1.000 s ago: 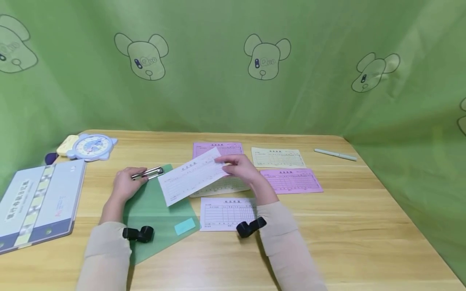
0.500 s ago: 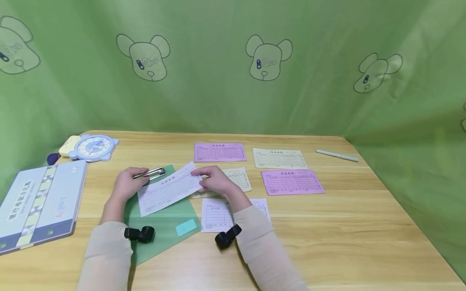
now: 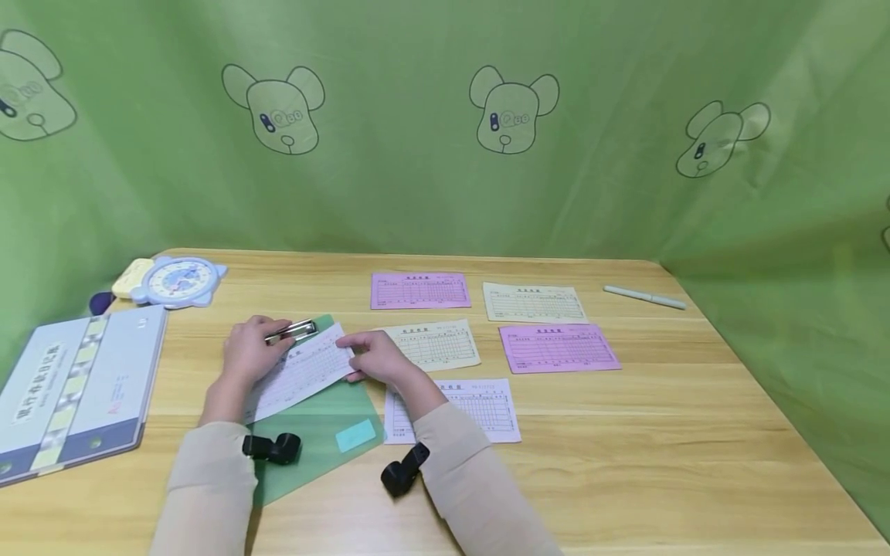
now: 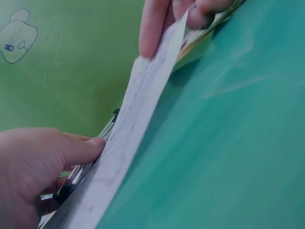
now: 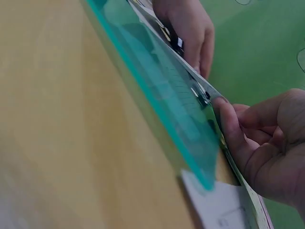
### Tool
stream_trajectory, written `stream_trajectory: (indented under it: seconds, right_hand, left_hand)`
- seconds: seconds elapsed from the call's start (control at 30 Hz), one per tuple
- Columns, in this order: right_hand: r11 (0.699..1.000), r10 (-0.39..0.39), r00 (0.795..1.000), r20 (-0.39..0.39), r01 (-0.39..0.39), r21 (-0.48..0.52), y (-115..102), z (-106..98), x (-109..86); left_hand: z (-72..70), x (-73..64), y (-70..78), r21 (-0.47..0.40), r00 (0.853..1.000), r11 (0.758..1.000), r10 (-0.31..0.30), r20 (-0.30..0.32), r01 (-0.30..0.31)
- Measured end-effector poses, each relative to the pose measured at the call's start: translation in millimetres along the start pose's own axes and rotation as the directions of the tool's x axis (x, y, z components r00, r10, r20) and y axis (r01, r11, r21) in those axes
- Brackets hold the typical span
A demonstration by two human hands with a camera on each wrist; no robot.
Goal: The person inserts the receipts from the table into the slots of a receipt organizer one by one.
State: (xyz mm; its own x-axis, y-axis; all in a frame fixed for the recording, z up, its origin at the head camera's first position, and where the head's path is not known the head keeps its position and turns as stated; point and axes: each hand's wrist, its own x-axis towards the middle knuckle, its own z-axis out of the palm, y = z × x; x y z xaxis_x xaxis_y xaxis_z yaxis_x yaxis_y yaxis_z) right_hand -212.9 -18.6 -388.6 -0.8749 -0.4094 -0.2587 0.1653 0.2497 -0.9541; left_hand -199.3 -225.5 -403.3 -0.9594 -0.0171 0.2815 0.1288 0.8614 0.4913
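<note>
A green translucent clipboard (image 3: 306,455) lies on the table in the head view, its metal clip (image 3: 300,330) at the upper edge. My left hand (image 3: 250,351) grips this clip, thumb on one side and fingers on the other in the left wrist view. Between right thumb and fingers, my right hand (image 3: 381,359) pinches a white printed form slip (image 3: 300,374) by its right end. The slip lies slanted over the clipboard, its upper edge along the clip (image 4: 86,169). Whether the clip's jaws are apart is hidden.
Right of the clipboard lie a white form slip (image 3: 480,409), two cream ones, including this cream slip (image 3: 438,345), and two pink ones, including this pink slip (image 3: 559,347). A pen (image 3: 644,297) is farther right. A binder (image 3: 83,386) and a blue clock-like disc (image 3: 182,282) stand left.
My right hand has moved left and slightly down, carrying the white slip from above the cream slip to the clipboard's clip. My left hand has stayed at the clip.
</note>
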Motion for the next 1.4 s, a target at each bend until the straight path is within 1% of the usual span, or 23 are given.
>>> stream_trajectory:
  seconds: [0.13,0.2,0.33,0.43,0.67,1.0,1.4]
  right_hand:
    - [1.000,0.012,1.000,-0.006,-0.012,0.024,0,5,1.8]
    - [1.000,0.016,1.000,-0.012,-0.016,0.026,0,6,2.4]
    - [1.000,0.020,0.999,-0.026,-0.020,0.020,-1,7,3.2]
    - [1.000,0.019,0.999,-0.034,-0.019,0.024,-1,9,4.5]
    - [0.997,0.034,0.999,-0.038,-0.032,0.063,-1,10,7.5]
    - [0.998,0.061,0.997,-0.046,-0.059,0.035,-11,13,15.9]
    - [0.996,0.092,0.994,-0.061,-0.092,0.009,-12,12,26.6]
  left_hand:
    - [1.9,0.0,1.8,0.036,1.000,0.999,0.018,0.008,-0.019]
    - [2.6,0.5,2.4,0.074,0.999,0.997,0.032,0.022,-0.033]
    - [3.5,1.4,4.6,0.157,0.997,0.986,0.053,0.049,-0.060]
    - [4.7,1.7,5.3,0.189,0.997,0.979,0.061,0.054,-0.070]
    - [6.7,1.9,3.9,0.187,0.997,0.979,0.074,0.035,-0.080]
    - [5.3,1.3,6.0,0.184,0.997,0.981,0.063,0.041,-0.070]
    - [4.7,0.9,7.0,0.179,0.997,0.982,0.059,0.048,-0.067]
